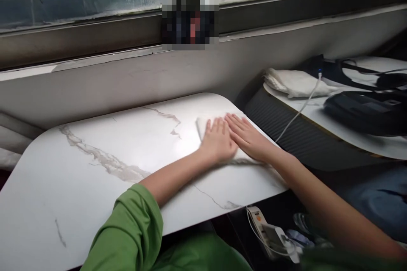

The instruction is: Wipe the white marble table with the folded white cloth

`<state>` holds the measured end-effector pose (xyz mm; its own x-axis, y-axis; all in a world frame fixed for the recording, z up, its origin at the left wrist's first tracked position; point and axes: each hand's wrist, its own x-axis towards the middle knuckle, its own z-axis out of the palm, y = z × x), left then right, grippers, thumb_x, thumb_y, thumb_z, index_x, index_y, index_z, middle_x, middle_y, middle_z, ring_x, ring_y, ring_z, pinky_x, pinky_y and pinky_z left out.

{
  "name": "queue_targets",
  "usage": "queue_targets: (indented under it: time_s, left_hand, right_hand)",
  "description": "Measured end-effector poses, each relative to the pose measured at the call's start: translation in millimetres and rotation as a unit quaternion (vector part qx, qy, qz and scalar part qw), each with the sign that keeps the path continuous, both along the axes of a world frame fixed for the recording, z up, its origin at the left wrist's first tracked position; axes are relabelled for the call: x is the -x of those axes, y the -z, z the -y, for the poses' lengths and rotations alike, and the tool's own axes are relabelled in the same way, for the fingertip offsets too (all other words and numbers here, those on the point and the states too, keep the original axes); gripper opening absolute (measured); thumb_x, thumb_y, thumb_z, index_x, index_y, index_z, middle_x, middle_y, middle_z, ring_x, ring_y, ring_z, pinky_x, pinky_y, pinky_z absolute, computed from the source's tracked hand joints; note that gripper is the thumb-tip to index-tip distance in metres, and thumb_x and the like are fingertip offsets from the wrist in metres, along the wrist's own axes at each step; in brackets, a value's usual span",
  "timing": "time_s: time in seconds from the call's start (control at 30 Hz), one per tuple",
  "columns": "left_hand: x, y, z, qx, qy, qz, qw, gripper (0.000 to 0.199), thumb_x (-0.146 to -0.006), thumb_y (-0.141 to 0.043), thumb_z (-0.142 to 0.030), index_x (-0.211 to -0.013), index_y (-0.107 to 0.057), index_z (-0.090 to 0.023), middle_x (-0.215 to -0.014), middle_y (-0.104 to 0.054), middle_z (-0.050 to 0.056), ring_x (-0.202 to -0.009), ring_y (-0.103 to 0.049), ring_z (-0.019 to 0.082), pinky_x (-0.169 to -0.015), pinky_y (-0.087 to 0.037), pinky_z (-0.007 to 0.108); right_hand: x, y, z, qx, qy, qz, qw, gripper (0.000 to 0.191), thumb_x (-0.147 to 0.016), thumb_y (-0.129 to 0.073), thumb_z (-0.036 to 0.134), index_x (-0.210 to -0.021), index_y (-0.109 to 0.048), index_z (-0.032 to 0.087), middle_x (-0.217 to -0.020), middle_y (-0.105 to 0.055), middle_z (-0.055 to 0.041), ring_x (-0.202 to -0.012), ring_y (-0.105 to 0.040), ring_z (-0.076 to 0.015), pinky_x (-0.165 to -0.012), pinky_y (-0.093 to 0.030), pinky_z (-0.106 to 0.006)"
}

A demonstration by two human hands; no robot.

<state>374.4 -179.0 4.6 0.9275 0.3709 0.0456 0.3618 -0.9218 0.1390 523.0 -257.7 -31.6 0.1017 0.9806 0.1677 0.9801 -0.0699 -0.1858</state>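
Note:
Both hands lie side by side on a white cloth near the right end of the white, brown-veined table (95,194). The cloth (201,127) shows beyond the fingertips of my left hand (219,139), and its lower edge appears below the palms. My left hand is flat, palm down, pressing on the cloth. Touching or slightly overlapping it, my right hand (246,135) is also flat, with its fingers stretched forward and to the left. The cloth beneath the palms is hidden.
Behind the table is a wall ledge (127,76) under windows. On a second table (349,144) at the right sit a folded white cloth (299,82), a black bag (365,112) and a white cable (295,116). Below the front edge is a power strip (259,224) with cables.

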Motion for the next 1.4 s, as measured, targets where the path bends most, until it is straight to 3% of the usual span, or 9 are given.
queue_targets:
  time_s: [0.17,0.3,0.4,0.53,0.67,0.77,0.87,1.1,1.4]
  left_hand:
    - [22,-7.0,75,0.016,0.064,-0.017,0.998,0.065,-0.096,-0.025,-0.036,-0.148,-0.025,0.003,-0.157,-0.021,0.016,-0.146,-0.014,0.028,-0.121,-0.010,0.043]
    - [16,-4.7,83,0.017,0.076,-0.012,0.997,0.066,-0.096,-0.025,-0.036,-0.147,-0.025,0.005,-0.157,-0.022,0.017,-0.146,-0.013,0.028,-0.121,-0.009,0.042]
    - [-12,-1.5,52,0.053,0.063,-0.018,0.996,0.067,-0.094,-0.025,-0.037,-0.148,-0.024,0.002,-0.157,-0.020,0.015,-0.147,-0.012,0.026,-0.121,-0.007,0.044]
    - [-63,1.8,-19,0.121,-0.015,-0.031,0.992,0.063,-0.094,-0.026,-0.034,-0.150,-0.024,-0.005,-0.158,-0.020,0.009,-0.147,-0.015,0.022,-0.121,-0.011,0.044]
    - [-94,7.8,-83,0.064,-0.061,0.059,0.994,0.054,-0.096,-0.023,-0.023,-0.146,-0.036,-0.008,-0.153,-0.034,0.008,-0.143,-0.028,0.018,-0.120,-0.014,0.037]
    - [-100,12.8,-106,0.021,-0.085,0.105,0.991,0.052,-0.096,-0.022,-0.019,-0.142,-0.041,-0.005,-0.150,-0.040,0.010,-0.140,-0.033,0.019,-0.120,-0.015,0.036]
    - [-99,14.4,-107,0.011,-0.088,0.098,0.991,0.053,-0.096,-0.023,-0.019,-0.144,-0.037,-0.003,-0.152,-0.036,0.011,-0.142,-0.030,0.020,-0.121,-0.013,0.038]
    - [-72,14.2,-55,-0.010,-0.044,0.076,0.996,0.054,-0.098,-0.025,-0.025,-0.146,-0.033,-0.002,-0.154,-0.031,0.013,-0.143,-0.026,0.024,-0.120,-0.012,0.042]
    - [25,1.7,50,0.007,0.074,0.051,0.996,0.055,-0.099,-0.024,-0.030,-0.147,-0.032,-0.004,-0.155,-0.028,0.013,-0.145,-0.020,0.027,-0.119,-0.009,0.053]
  right_hand:
    - [15,12.5,101,-0.044,0.007,0.010,0.999,0.057,-0.100,-0.018,0.033,-0.155,-0.004,0.029,-0.160,-0.017,-0.0023,-0.145,-0.018,-0.0225,-0.117,-0.022,-0.051]
    - [11,13.8,108,-0.029,0.033,0.005,0.999,0.057,-0.100,-0.019,0.034,-0.155,-0.007,0.029,-0.159,-0.020,-0.0025,-0.145,-0.020,-0.0228,-0.116,-0.023,-0.052]
    - [-10,12.2,70,-0.003,0.051,-0.005,0.999,0.057,-0.099,-0.019,0.035,-0.155,-0.016,0.024,-0.157,-0.024,-0.0056,-0.145,-0.020,-0.0237,-0.116,-0.022,-0.053]
    - [-50,6.7,-13,0.009,0.066,-0.019,0.998,0.057,-0.097,-0.023,0.033,-0.152,-0.027,0.019,-0.156,-0.028,-0.0085,-0.145,-0.021,-0.0258,-0.115,-0.020,-0.057]
    - [-78,-2.4,-95,-0.006,0.083,-0.037,0.996,0.055,-0.097,-0.024,0.034,-0.149,-0.036,0.019,-0.154,-0.033,-0.0064,-0.143,-0.026,-0.0242,-0.116,-0.023,-0.052]
    - [-86,-6.0,-130,-0.018,0.090,-0.048,0.995,0.054,-0.097,-0.023,0.035,-0.147,-0.039,0.021,-0.153,-0.036,-0.0042,-0.142,-0.029,-0.0229,-0.116,-0.025,-0.049]
    - [-88,-5.2,-134,-0.023,0.080,-0.053,0.995,0.056,-0.097,-0.026,0.035,-0.148,-0.037,0.015,-0.154,-0.034,-0.0069,-0.143,-0.026,-0.0225,-0.117,-0.022,-0.046]
    - [-69,-1.5,-61,-0.001,0.053,-0.056,0.997,0.057,-0.099,-0.024,0.040,-0.151,-0.029,0.017,-0.156,-0.026,-0.0082,-0.145,-0.020,-0.0236,-0.117,-0.018,-0.053]
    - [45,1.2,84,-0.047,0.097,0.003,0.994,0.059,-0.098,-0.020,0.034,-0.155,-0.012,0.020,-0.156,-0.025,-0.0083,-0.144,-0.023,-0.0240,-0.115,-0.025,-0.054]
